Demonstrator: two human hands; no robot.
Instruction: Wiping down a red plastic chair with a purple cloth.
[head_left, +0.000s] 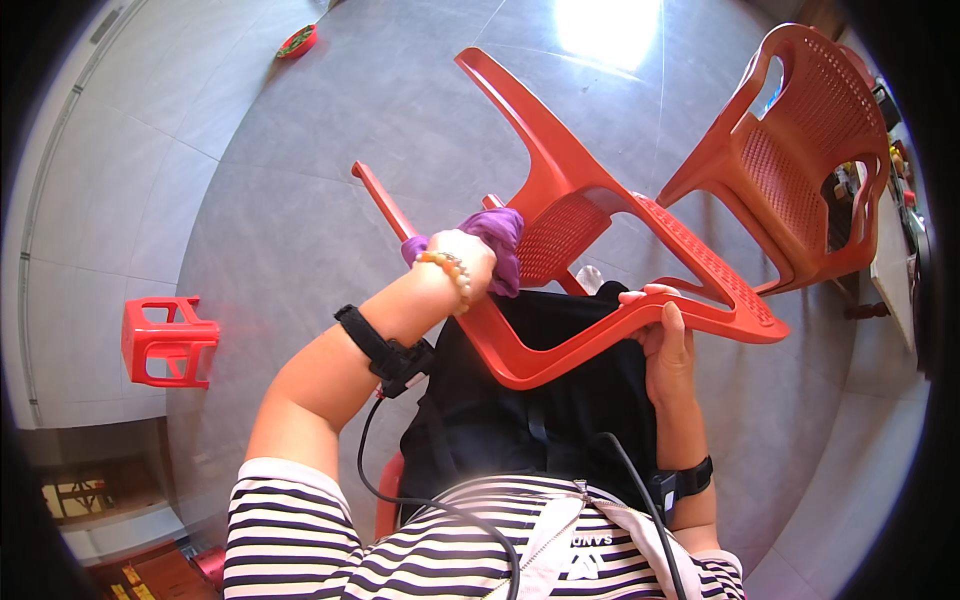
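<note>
A red plastic armchair (559, 360) lies tipped on its side across my lap, its legs pointing up and to the left. My left hand (461, 259), with a beaded bracelet at the wrist, is closed on a purple cloth (501, 232) and presses it against a leg of the chair. Part of the cloth hangs over both sides of that hand. On the right, my right hand (667, 337) grips the chair's frame, thumb on the near side and fingertips over the far edge. The chair's perforated seat and back face partly away from me.
Another red plastic armchair (780, 176) stands at the upper right, beside a table (892, 255) holding assorted items. A small red stool (142, 341) is on the left. A red bowl with green leaves (298, 42) sits on the floor at the upper left. Black cables run from my wrist straps.
</note>
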